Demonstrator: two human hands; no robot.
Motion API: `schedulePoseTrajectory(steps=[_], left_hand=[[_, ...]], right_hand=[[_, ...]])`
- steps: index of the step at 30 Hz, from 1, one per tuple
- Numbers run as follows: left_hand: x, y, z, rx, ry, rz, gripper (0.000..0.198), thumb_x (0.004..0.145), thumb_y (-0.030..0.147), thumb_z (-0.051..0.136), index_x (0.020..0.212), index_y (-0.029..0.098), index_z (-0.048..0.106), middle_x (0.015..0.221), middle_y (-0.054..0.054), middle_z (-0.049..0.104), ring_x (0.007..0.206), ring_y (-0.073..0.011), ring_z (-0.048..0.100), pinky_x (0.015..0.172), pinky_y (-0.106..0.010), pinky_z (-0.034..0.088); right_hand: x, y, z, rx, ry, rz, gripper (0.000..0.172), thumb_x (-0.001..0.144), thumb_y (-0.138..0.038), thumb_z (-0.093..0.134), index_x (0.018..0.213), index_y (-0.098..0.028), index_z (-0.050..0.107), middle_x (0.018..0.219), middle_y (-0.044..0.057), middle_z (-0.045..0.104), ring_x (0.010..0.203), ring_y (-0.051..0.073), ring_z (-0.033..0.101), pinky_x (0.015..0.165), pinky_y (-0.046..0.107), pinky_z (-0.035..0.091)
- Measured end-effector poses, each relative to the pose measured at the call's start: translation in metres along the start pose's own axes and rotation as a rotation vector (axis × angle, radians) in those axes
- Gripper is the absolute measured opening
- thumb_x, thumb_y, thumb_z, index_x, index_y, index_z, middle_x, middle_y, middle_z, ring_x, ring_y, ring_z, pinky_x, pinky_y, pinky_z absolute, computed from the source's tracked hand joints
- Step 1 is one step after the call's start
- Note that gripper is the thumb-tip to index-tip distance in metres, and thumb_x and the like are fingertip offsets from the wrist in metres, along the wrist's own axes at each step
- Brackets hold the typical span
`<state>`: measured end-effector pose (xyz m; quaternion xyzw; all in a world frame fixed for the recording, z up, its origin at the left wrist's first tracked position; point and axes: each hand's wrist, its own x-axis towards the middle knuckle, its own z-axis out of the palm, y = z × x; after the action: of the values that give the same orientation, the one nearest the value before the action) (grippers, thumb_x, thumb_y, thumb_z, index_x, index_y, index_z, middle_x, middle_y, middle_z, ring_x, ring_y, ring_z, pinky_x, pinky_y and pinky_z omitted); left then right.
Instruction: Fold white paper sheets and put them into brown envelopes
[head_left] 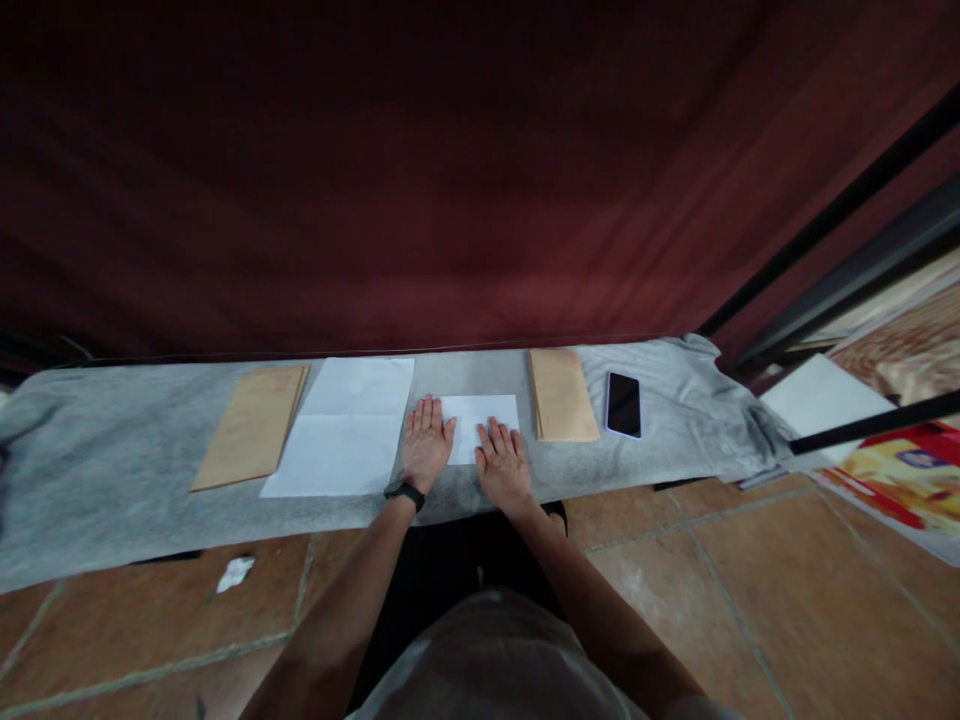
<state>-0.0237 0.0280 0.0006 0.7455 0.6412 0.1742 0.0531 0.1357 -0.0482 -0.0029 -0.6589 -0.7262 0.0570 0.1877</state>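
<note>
A small white sheet of paper (463, 412), which looks folded, lies on the grey cloth in front of me. My left hand (427, 440) rests flat at its left edge, fingers stretched out, with a dark band on the wrist. Flat over the lower right part of the paper is my right hand (504, 465), its fingers slightly spread. Left of my left hand lie larger white sheets (341, 430) with a crease across them. A stack of brown envelopes (564, 395) sits just right of the small paper.
Another pile of brown envelopes (251, 425) lies at the left. A phone (624, 405) is at the right on the grey cloth (112, 440). Behind hangs a dark red curtain (465, 200). Black bars (840, 210) and a colourful box (911, 470) stand at the right; crumpled tissue (235, 573) is on the floor.
</note>
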Motion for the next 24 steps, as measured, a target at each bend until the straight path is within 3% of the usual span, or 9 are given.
schedulePoseTrajectory(steps=[10, 14, 18, 21, 24], left_hand=[[-0.051, 0.001, -0.005, -0.034, 0.076, -0.042, 0.06, 0.099, 0.036, 0.038, 0.149, 0.002, 0.041, 0.157, -0.023, 0.036, 0.148, -0.0326, 0.032, 0.122, -0.051, 0.025], [-0.066, 0.001, -0.012, -0.135, 0.05, -0.124, 0.059, 0.097, 0.035, 0.043, 0.146, 0.004, 0.043, 0.158, -0.022, 0.035, 0.145, -0.0312, 0.038, 0.119, -0.045, 0.032], [-0.06, -0.003, -0.022, -0.29, 0.029, -0.216, 0.06, 0.093, 0.038, 0.05, 0.144, 0.008, 0.045, 0.152, -0.02, 0.046, 0.14, -0.0291, 0.045, 0.115, -0.042, 0.037], [-0.049, -0.01, -0.028, -0.417, 0.024, -0.283, 0.055, 0.089, 0.036, 0.056, 0.138, 0.01, 0.051, 0.132, -0.018, 0.063, 0.125, -0.0288, 0.058, 0.108, -0.043, 0.044], [-0.043, -0.017, -0.03, -0.547, 0.036, -0.356, 0.055, 0.083, 0.027, 0.06, 0.135, 0.013, 0.053, 0.111, -0.012, 0.07, 0.108, -0.0266, 0.065, 0.097, -0.041, 0.05]], right_hand=[[0.0, -0.001, 0.0, -0.024, 0.015, -0.003, 0.05, 0.104, -0.032, 0.038, 0.153, -0.02, 0.04, 0.161, 0.01, 0.034, 0.147, 0.027, 0.035, 0.122, 0.049, 0.02], [0.0, 0.0, 0.001, -0.029, 0.025, -0.015, 0.05, 0.103, -0.031, 0.04, 0.152, -0.02, 0.041, 0.16, 0.01, 0.036, 0.147, 0.027, 0.036, 0.121, 0.049, 0.021], [-0.001, 0.0, 0.003, -0.022, 0.039, -0.013, 0.05, 0.103, -0.031, 0.04, 0.152, -0.02, 0.041, 0.159, 0.011, 0.037, 0.147, 0.027, 0.035, 0.121, 0.049, 0.021], [-0.002, 0.0, 0.003, -0.01, 0.042, -0.013, 0.05, 0.103, -0.031, 0.041, 0.152, -0.021, 0.042, 0.159, 0.011, 0.038, 0.147, 0.027, 0.035, 0.121, 0.05, 0.022], [-0.002, 0.0, 0.002, 0.005, 0.038, -0.016, 0.05, 0.103, -0.031, 0.042, 0.152, -0.021, 0.042, 0.159, 0.011, 0.038, 0.147, 0.027, 0.035, 0.121, 0.05, 0.022]])
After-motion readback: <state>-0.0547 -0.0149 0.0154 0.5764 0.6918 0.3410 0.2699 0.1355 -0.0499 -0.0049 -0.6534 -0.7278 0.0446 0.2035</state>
